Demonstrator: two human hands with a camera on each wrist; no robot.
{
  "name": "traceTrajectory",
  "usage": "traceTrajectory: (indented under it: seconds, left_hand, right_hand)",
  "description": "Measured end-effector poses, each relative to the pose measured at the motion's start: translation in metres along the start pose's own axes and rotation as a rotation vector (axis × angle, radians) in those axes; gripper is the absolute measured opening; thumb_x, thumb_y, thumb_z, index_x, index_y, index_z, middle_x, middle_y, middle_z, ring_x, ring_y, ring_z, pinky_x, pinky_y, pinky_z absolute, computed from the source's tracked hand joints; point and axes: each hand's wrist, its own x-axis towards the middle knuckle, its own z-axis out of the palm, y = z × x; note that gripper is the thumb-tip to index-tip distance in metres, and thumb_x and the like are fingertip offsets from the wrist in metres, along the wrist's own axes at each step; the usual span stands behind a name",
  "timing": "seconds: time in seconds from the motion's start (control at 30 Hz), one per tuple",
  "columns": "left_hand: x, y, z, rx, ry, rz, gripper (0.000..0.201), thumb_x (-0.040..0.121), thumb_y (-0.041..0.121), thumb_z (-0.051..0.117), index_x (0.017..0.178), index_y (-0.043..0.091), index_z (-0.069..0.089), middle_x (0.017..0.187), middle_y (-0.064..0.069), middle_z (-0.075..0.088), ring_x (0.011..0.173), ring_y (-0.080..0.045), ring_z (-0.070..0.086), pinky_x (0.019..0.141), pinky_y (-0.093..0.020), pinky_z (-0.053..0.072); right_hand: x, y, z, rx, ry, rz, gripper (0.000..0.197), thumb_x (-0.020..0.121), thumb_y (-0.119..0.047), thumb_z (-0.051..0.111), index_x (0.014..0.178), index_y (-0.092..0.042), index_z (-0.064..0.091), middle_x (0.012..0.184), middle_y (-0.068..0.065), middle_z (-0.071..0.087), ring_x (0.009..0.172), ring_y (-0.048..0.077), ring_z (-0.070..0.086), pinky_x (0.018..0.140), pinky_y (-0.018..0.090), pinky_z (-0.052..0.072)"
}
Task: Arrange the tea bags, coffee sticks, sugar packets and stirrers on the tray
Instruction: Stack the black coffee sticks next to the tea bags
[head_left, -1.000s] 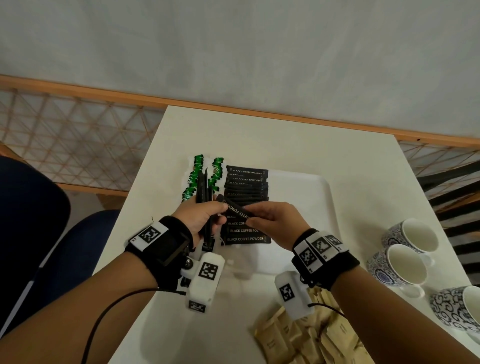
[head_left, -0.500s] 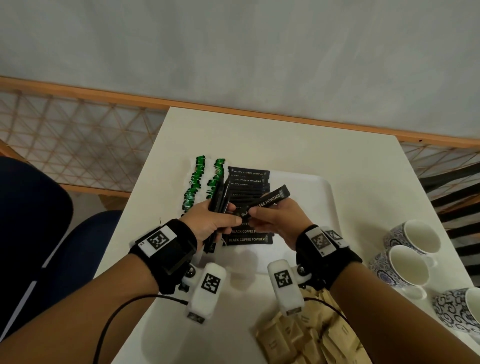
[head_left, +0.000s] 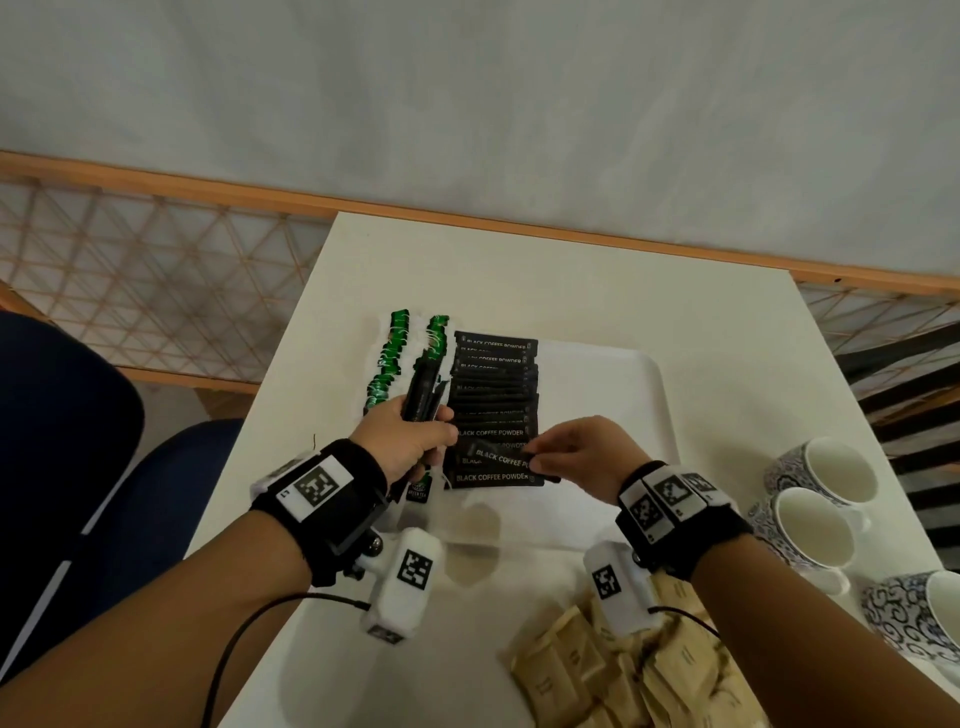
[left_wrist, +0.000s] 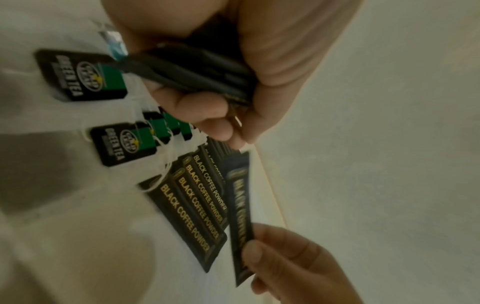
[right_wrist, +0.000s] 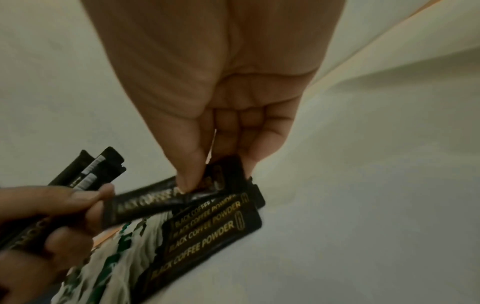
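Step in hand: laying coffee sticks into the column on the tray. One coffee stick (head_left: 501, 457), labelled BLACK COFFEE POWDER, is pinched at its end between thumb and fingertips of the right hand (head_left: 582, 451). It lies slightly askew, low over the near end of the laid coffee sticks (head_left: 496, 405); whether it touches them cannot be told. The left hand (head_left: 410, 441), at 9 o'clock of it, is curled round a bundle of spare sticks (head_left: 423, 397) standing upright. Green tea bags (head_left: 392, 358) run in two rows at 9 o'clock of the column, at the white tray's (head_left: 613, 395) left edge. Sugar packets (head_left: 613, 670) lie loose on the counter (head_left: 597, 280) at 6 o'clock; ceramic cups (head_left: 826, 478) at 3 o'clock. No stirrers are visible.

Judgement: the next move calls for squaring the stick with its neighbours, releasing it, then drawing another from the bundle.
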Motion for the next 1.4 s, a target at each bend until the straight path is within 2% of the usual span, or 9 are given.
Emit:
traceTrajectory:
  seconds: [0.1, 0.2, 0.4, 0.57, 0.77, 0.9, 1.07, 1.23, 1.4]
  left_hand:
    - [0.000, 0.002, -0.002, -0.090, 0.007, -0.032, 0.006, 0.087, 0.008, 0.063, 0.089, 0.013, 0.059, 0.071, -0.003, 0.054, 0.054, -0.014, 0.051, 0.040, -0.020, 0.038]
    - [0.000, 0.006, -0.005, -0.120, 0.005, -0.049, 0.005, 0.088, 0.010, 0.063, 0.089, 0.013, 0.059, 0.069, -0.001, 0.051, 0.051, -0.011, 0.049, 0.041, -0.020, 0.038]
    - [0.001, 0.006, -0.008, -0.131, 0.010, -0.061, 0.004, 0.088, 0.011, 0.063, 0.090, 0.014, 0.060, 0.070, -0.001, 0.052, 0.053, -0.012, 0.050, 0.041, -0.021, 0.040]
    - [0.002, 0.005, -0.007, -0.183, -0.003, -0.081, 0.004, 0.088, 0.009, 0.062, 0.089, 0.012, 0.060, 0.066, -0.002, 0.050, 0.052, -0.014, 0.050, 0.041, -0.021, 0.041]
    - [0.001, 0.008, -0.003, -0.274, -0.033, -0.126, 0.008, 0.091, 0.004, 0.054, 0.094, 0.010, 0.059, 0.063, -0.003, 0.046, 0.054, -0.017, 0.046, 0.043, -0.022, 0.041]
    - [0.001, 0.007, 0.000, -0.303, -0.053, -0.155, 0.012, 0.091, 0.001, 0.052, 0.092, 0.010, 0.059, 0.064, -0.004, 0.047, 0.058, -0.018, 0.048, 0.045, -0.022, 0.045]
    - [0.001, 0.003, 0.001, -0.304, -0.048, -0.168, 0.011, 0.090, 0.003, 0.054, 0.095, 0.010, 0.060, 0.064, -0.003, 0.049, 0.060, -0.018, 0.052, 0.047, -0.024, 0.050]
    - [0.000, 0.004, 0.001, -0.323, -0.069, -0.169, 0.012, 0.091, 0.004, 0.052, 0.098, 0.009, 0.060, 0.066, -0.004, 0.049, 0.062, -0.018, 0.052, 0.051, -0.027, 0.051]
    - [0.001, 0.005, 0.003, -0.296, -0.080, -0.174, 0.014, 0.091, 0.001, 0.051, 0.099, 0.007, 0.061, 0.073, -0.010, 0.053, 0.065, -0.019, 0.056, 0.055, -0.030, 0.057]
  right_hand:
    - [0.000, 0.002, 0.006, -0.165, -0.023, 0.016, 0.011, 0.082, -0.023, 0.070, 0.084, -0.033, 0.074, 0.080, -0.017, 0.066, 0.081, 0.007, 0.062, 0.077, 0.018, 0.048]
    - [0.001, -0.002, 0.014, -0.277, -0.044, -0.010, 0.010, 0.082, -0.025, 0.069, 0.088, -0.031, 0.074, 0.088, -0.014, 0.064, 0.086, 0.006, 0.059, 0.082, 0.019, 0.046]
    - [0.011, -0.005, 0.024, -0.367, -0.019, -0.045, 0.020, 0.077, -0.027, 0.074, 0.067, -0.038, 0.060, 0.078, -0.017, 0.063, 0.085, 0.008, 0.061, 0.081, 0.024, 0.049]
    - [0.019, -0.003, 0.025, -0.381, 0.023, -0.072, 0.014, 0.076, -0.026, 0.074, 0.074, -0.033, 0.063, 0.069, -0.020, 0.053, 0.078, 0.007, 0.055, 0.072, 0.020, 0.042]
    - [0.022, 0.000, 0.026, -0.373, 0.047, -0.065, 0.015, 0.076, -0.029, 0.074, 0.072, -0.034, 0.060, 0.069, -0.019, 0.054, 0.075, 0.006, 0.054, 0.070, 0.022, 0.044]
    - [0.020, 0.006, 0.029, -0.384, 0.096, -0.083, 0.022, 0.074, -0.036, 0.075, 0.077, -0.034, 0.054, 0.081, -0.015, 0.048, 0.079, 0.009, 0.053, 0.070, 0.023, 0.042]
    - [0.013, 0.013, 0.027, -0.338, 0.126, -0.117, 0.041, 0.067, -0.041, 0.078, 0.092, -0.032, 0.046, 0.098, -0.011, 0.045, 0.085, 0.010, 0.051, 0.077, 0.024, 0.047]
    - [0.011, 0.017, 0.025, -0.280, 0.131, -0.100, 0.053, 0.062, -0.033, 0.084, 0.098, -0.030, 0.044, 0.107, -0.009, 0.040, 0.085, 0.009, 0.048, 0.076, 0.023, 0.044]
    - [0.013, 0.018, 0.028, -0.196, 0.115, -0.090, 0.059, 0.062, -0.029, 0.084, 0.103, -0.027, 0.042, 0.109, -0.007, 0.039, 0.086, 0.007, 0.049, 0.084, 0.028, 0.050]
